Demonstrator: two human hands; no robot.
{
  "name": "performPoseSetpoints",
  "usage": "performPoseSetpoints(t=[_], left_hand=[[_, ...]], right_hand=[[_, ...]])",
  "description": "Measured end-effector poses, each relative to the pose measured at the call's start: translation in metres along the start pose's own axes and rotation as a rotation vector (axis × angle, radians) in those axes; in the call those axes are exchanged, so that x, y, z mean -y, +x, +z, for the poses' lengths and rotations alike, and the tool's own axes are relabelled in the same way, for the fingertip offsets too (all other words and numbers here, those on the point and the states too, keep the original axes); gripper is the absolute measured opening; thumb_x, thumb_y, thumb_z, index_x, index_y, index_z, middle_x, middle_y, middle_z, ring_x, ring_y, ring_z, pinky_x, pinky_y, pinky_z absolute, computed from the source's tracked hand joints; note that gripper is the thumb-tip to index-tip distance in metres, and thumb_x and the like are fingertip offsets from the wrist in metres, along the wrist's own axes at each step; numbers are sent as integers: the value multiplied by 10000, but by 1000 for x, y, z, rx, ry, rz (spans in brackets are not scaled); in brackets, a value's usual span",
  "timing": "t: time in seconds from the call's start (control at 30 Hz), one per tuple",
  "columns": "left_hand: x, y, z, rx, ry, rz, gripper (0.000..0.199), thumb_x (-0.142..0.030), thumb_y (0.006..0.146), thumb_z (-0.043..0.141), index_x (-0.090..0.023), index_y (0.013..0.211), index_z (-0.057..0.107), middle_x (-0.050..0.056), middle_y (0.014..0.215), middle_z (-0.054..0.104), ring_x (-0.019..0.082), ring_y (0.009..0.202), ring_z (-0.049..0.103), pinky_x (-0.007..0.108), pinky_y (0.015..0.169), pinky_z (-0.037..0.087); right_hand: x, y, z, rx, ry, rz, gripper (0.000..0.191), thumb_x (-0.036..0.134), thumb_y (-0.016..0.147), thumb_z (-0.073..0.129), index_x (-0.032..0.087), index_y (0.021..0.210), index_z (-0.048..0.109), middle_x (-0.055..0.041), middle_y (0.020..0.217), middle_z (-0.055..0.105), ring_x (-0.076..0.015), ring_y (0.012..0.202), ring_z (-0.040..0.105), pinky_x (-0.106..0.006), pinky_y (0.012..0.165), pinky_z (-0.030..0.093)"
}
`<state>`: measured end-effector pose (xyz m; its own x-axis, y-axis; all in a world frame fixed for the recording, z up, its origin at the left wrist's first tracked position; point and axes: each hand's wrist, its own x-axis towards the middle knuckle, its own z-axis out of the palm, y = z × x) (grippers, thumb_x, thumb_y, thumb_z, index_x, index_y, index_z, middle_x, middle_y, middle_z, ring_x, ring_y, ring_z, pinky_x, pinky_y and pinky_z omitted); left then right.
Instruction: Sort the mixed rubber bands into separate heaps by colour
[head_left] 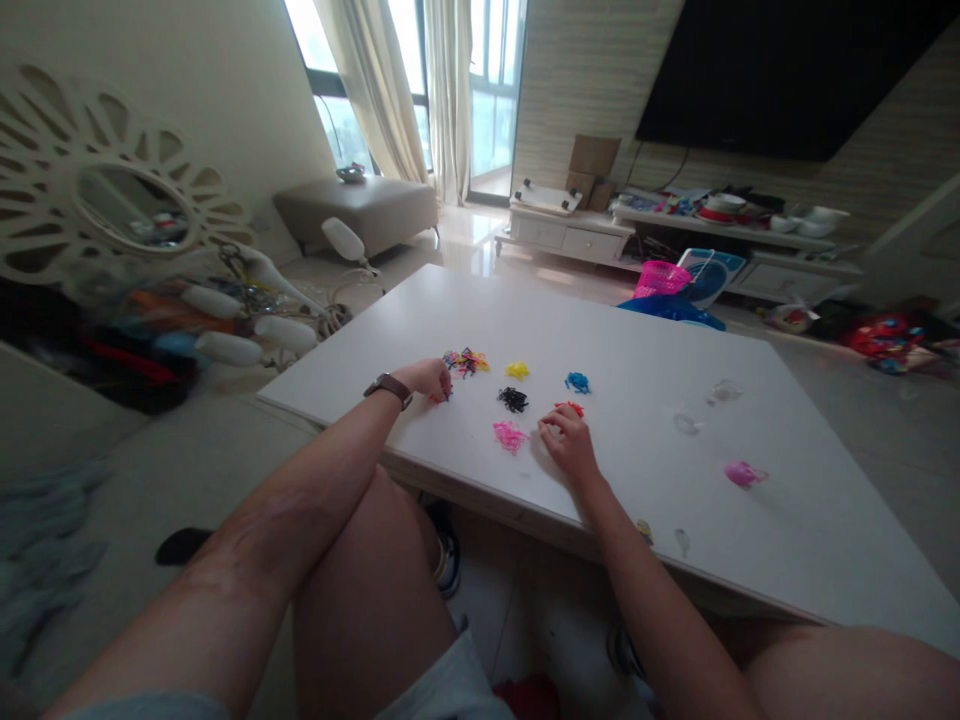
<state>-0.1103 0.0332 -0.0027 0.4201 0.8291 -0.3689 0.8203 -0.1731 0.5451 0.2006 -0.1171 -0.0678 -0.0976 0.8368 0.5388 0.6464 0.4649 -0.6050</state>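
The right hand (568,442) curls its fingers at the orange pile (571,409) on the desk (480,312); from where I stand, I can't tell whether its grip holds anything. The pink pile (510,437) lies just beside it. Farther off, the left hand (429,378) bends over small pieces (434,399) near the mixed pile (466,362), its grip also unclear. Beyond shows a pink basket (660,279), contents hidden.

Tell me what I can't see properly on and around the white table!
All in the head view:
Left hand: curled fingers and blur hide whether its grip holds anything.
Small red-orange pile: partly hidden by the right hand.
Tangled multicoloured pile: pieces too small and blurred to count.
Big flat black screen: cut off by the top edge.
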Motion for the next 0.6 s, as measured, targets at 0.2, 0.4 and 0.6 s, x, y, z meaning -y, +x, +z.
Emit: performPoseSetpoints(t=[0.2, 0.4, 0.6], left_hand=[[-6, -5, -6, -84, -23, -18, 92, -185, 540, 747, -172, 631, 747, 1, 551, 656, 124, 536, 534, 211, 508, 366], [-13, -11, -5, -127, -261, 24, 144, -233, 626, 750, -154, 745, 741, 5, 614, 678, 114, 536, 550, 203, 499, 392], [-17, -18, 1, -3, -566, -19, 201, -258, 685, 773, -141, 829, 696, 80, 784, 752, 162, 672, 684, 243, 633, 530]], right_hand=[[-1, 0, 1, -1, 12, 5, 145, 254, 895, 594, 218, 781, 677, -50, 846, 616, -216, 816, 591, -375, 729, 498], [0, 0, 0, 0, 9, 12, 149, 255, 898, 594, 217, 778, 675, -52, 846, 615, -214, 806, 589, -372, 722, 496], [-3, -1, 1, 14, 10, 12, 147, 255, 895, 600, 218, 771, 671, -48, 844, 620, -212, 806, 590, -373, 731, 494]])
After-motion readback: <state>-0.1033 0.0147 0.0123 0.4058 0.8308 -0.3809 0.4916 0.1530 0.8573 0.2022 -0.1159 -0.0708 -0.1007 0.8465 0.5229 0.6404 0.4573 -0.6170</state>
